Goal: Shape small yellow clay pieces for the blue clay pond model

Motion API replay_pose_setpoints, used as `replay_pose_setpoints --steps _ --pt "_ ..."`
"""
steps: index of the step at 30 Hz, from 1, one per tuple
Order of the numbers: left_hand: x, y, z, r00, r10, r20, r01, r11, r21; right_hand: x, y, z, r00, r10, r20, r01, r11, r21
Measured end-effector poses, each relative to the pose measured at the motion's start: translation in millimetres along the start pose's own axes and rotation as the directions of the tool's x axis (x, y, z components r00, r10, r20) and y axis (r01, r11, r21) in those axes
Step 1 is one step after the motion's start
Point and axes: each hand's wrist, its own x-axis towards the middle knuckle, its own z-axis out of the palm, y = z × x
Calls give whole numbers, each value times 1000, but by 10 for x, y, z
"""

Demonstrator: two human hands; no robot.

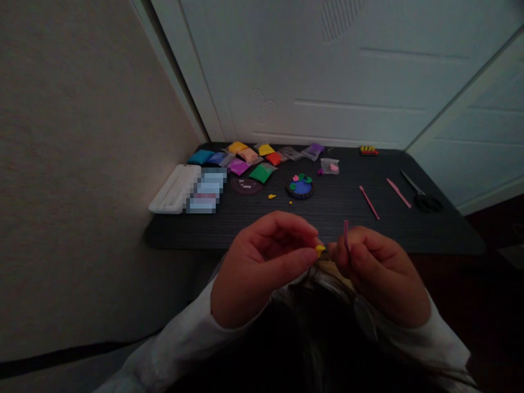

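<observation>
Between the thumb and fingertips of my left hand (262, 267) is a small piece of yellow modelling clay (320, 249). My right hand (385, 275) is closed around a thin pink clay tool (346, 236), whose upper end sticks up past the fingers. Both hands are held close together in front of the table's near edge, the right fingertips just beside the yellow clay. Beyond them on the table sits a round clay pond (300, 187) with a blue middle, dark rim, green leaves and a pink flower. Left of it lie a yellow clay piece (272, 196) and a tiny yellow ball (290, 203).
Several bags of coloured clay (262, 172) line the back of the black table (196, 232). A white tray (176, 188) stands at the left. On the right are a pink stick tool (369, 202), a pink knife (398, 193) and scissors (421, 192). Behind rises a white panelled door (286, 65).
</observation>
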Motion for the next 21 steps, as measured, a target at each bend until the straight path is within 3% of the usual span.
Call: replay_pose_setpoints --steps 4,14,21 --pt "-8 -9 -3 999 29 -20 -28 999 44 -1 -81 56 995 89 48 -86 994 -60" --pt "-51 26 30 998 56 -24 -51 987 154 22 -24 75 997 64 51 -60 995 -83" --pt "-42 22 17 999 39 -9 -37 989 142 11 -58 60 996 79 42 -74 992 -103"
